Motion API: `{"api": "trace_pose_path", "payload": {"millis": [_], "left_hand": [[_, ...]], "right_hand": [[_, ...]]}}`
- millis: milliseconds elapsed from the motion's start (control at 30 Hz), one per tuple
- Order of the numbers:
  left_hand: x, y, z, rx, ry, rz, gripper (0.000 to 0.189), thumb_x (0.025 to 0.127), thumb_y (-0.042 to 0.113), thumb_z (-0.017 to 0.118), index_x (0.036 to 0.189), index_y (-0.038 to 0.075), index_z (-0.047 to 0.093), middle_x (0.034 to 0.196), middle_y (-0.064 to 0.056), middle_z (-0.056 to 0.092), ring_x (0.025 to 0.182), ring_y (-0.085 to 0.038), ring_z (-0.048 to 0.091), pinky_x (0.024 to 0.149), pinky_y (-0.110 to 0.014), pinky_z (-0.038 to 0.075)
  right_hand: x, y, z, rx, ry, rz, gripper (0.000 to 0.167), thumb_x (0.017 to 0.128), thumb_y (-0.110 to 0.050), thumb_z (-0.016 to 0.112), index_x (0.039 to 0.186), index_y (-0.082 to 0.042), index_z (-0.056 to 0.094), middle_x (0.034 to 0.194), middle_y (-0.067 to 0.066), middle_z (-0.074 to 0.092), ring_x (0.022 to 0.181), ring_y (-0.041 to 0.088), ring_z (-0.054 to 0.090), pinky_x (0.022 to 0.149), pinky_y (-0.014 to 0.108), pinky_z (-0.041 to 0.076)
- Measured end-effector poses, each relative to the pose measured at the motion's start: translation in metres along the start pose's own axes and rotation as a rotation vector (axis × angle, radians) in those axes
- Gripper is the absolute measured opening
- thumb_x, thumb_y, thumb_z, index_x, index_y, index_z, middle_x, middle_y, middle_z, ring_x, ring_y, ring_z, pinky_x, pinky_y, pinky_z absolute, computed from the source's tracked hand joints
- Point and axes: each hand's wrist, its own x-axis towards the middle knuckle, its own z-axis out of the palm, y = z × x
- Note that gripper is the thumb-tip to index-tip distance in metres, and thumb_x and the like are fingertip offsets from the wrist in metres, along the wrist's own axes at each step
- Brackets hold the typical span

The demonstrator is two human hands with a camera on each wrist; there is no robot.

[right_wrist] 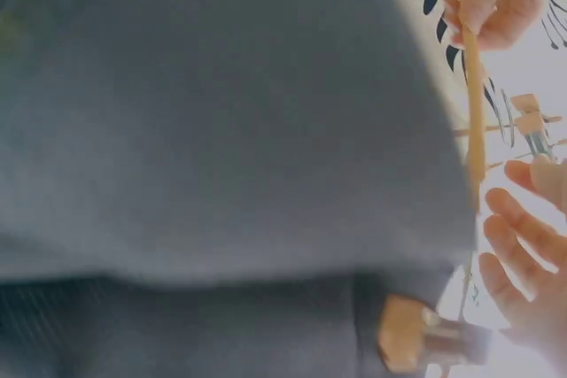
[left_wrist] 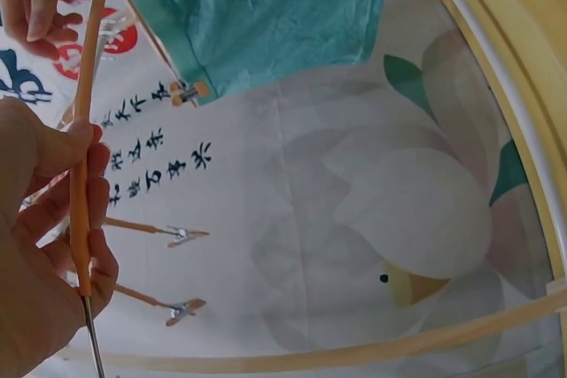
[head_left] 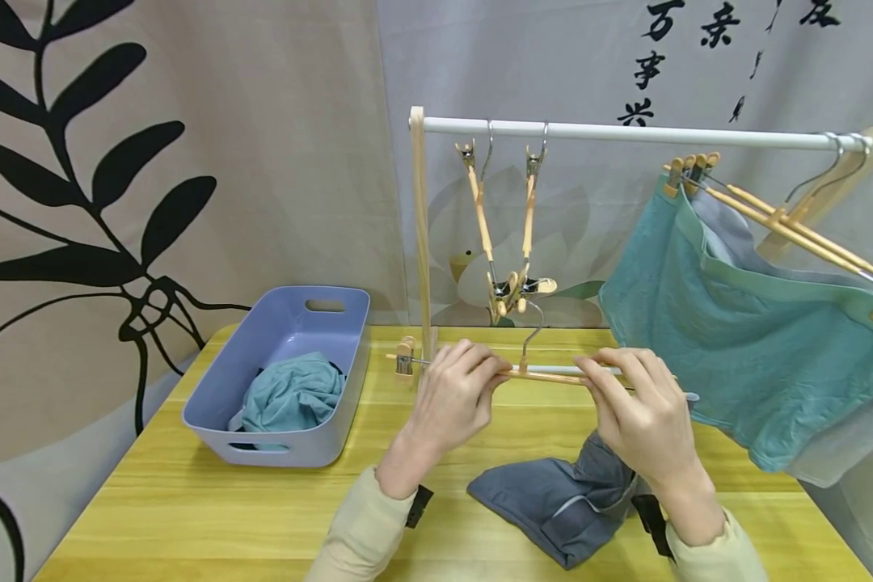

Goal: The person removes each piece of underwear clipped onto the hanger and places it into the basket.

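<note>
My left hand (head_left: 457, 386) grips the wooden bar of a clip hanger (head_left: 553, 377), its fingers and thumb curled round the bar in the left wrist view. The hanger's metal hook points up, and its left clip (head_left: 405, 356) holds no cloth. My right hand (head_left: 643, 404) is at the right half of the bar; in the right wrist view its fingers (right_wrist: 523, 227) are spread loosely beside the bar. Below it is a dark grey garment (head_left: 553, 501), which fills much of the right wrist view. A wooden clip (right_wrist: 403, 334) overlaps the grey cloth there.
A clothes rack with a white rail (head_left: 626, 133) stands behind the hands. Two bare clip hangers (head_left: 480, 210) hang at its left, teal shorts (head_left: 757, 347) at its right. A blue basket (head_left: 276, 380) with a teal cloth (head_left: 294, 394) stands on the wooden table (head_left: 225, 517).
</note>
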Motion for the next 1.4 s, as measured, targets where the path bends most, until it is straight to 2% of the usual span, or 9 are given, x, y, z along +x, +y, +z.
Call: {"api": "trace_pose_path", "payload": {"millis": [200, 300, 633, 800, 1133, 1400], "left_hand": [[-0.002, -0.004, -0.002, -0.012, 0.014, -0.031, 0.007, 0.087, 0.013, 0.065, 0.084, 0.012, 0.071, 0.081, 0.003, 0.068, 0.075, -0.014, 0.059, 0.064, -0.024, 0.043], [-0.003, -0.007, -0.004, -0.014, 0.012, -0.042, 0.007, 0.087, 0.013, 0.065, 0.085, 0.012, 0.071, 0.081, 0.002, 0.068, 0.074, -0.014, 0.059, 0.063, -0.024, 0.041], [-0.005, -0.012, -0.008, -0.010, 0.007, -0.072, 0.007, 0.087, 0.012, 0.065, 0.084, 0.010, 0.071, 0.081, 0.001, 0.068, 0.074, -0.015, 0.059, 0.061, -0.024, 0.041], [-0.006, -0.015, -0.009, -0.004, 0.008, -0.075, 0.008, 0.088, 0.013, 0.064, 0.083, 0.010, 0.071, 0.081, 0.001, 0.068, 0.074, -0.015, 0.059, 0.060, -0.024, 0.040], [-0.006, -0.015, -0.010, 0.017, 0.027, -0.050, 0.006, 0.086, 0.012, 0.066, 0.084, 0.010, 0.071, 0.078, 0.001, 0.067, 0.072, -0.015, 0.057, 0.060, -0.023, 0.039], [-0.006, -0.015, -0.009, 0.001, 0.022, -0.061, 0.007, 0.087, 0.012, 0.066, 0.083, 0.010, 0.071, 0.079, 0.001, 0.068, 0.071, -0.015, 0.057, 0.059, -0.023, 0.038]], "right_hand": [[0.002, 0.007, -0.011, -0.019, 0.029, 0.049, 0.034, 0.099, -0.021, 0.050, 0.089, 0.004, 0.072, 0.084, 0.021, 0.063, 0.074, 0.036, 0.054, 0.067, 0.039, 0.042], [0.000, 0.014, -0.016, -0.049, 0.013, 0.080, 0.036, 0.099, -0.024, 0.050, 0.090, 0.004, 0.072, 0.085, 0.022, 0.064, 0.075, 0.038, 0.054, 0.068, 0.041, 0.041], [-0.012, 0.036, -0.035, -0.028, -0.265, 0.211, 0.057, 0.097, -0.052, 0.040, 0.101, -0.003, 0.070, 0.092, 0.012, 0.067, 0.086, 0.029, 0.055, 0.075, 0.040, 0.040], [-0.015, 0.040, -0.036, 0.001, -0.332, 0.212, 0.060, 0.095, -0.055, 0.039, 0.103, -0.004, 0.069, 0.093, 0.009, 0.068, 0.087, 0.026, 0.056, 0.077, 0.037, 0.040], [-0.021, 0.044, -0.029, 0.092, -0.301, 0.209, 0.055, 0.095, -0.050, 0.043, 0.096, -0.001, 0.067, 0.085, 0.007, 0.064, 0.079, 0.018, 0.052, 0.070, 0.025, 0.038], [-0.023, 0.046, -0.022, 0.105, -0.229, 0.178, 0.056, 0.095, -0.047, 0.045, 0.091, 0.005, 0.065, 0.080, 0.012, 0.063, 0.075, 0.020, 0.050, 0.069, 0.024, 0.038]]}}
